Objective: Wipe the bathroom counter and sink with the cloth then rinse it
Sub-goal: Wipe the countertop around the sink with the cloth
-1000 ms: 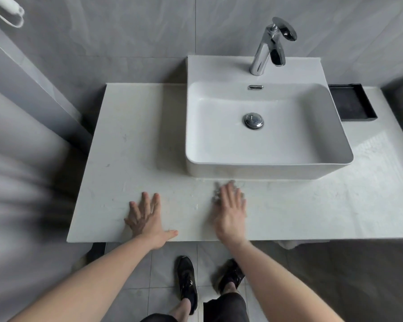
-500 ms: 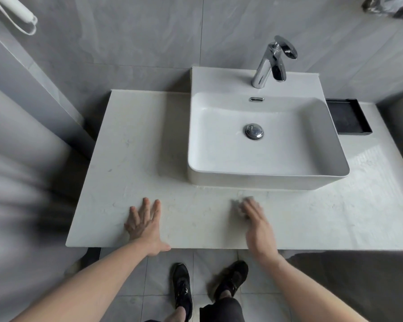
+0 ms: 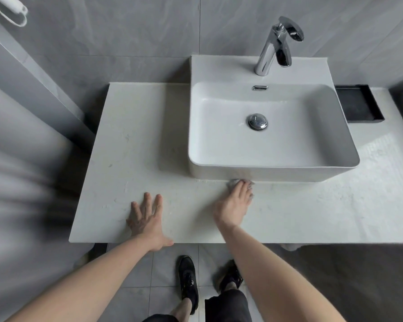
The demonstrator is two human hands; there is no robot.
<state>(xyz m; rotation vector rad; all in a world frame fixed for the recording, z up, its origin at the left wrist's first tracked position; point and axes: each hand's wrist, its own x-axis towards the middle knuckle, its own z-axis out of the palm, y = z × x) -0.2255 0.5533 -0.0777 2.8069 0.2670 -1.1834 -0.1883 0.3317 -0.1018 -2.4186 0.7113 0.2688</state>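
Right at the front wall of the white sink [image 3: 265, 145], the right hand [image 3: 233, 205] pressed the cloth [image 3: 233, 182] flat onto the table [image 3: 130, 140], fingers stretched forward over it, and only a crumpled grey edge peeked out past the fingertips, touching or just short of the basin's base, hard to call. Over on the left, the left hand [image 3: 144, 217] lay palm down near the table's front edge, fingers spread wide and holding nothing, well apart from the cloth. Up at the back, the chrome faucet [image 3: 276, 46] stood on the sink's rear ledge, with the round drain plug [image 3: 257, 122] sitting mid-basin. A black tray [image 3: 358, 103] sat just beside the sink's right side. Below, 2 dark shoes [image 3: 188, 282] stood on the tiled floor.
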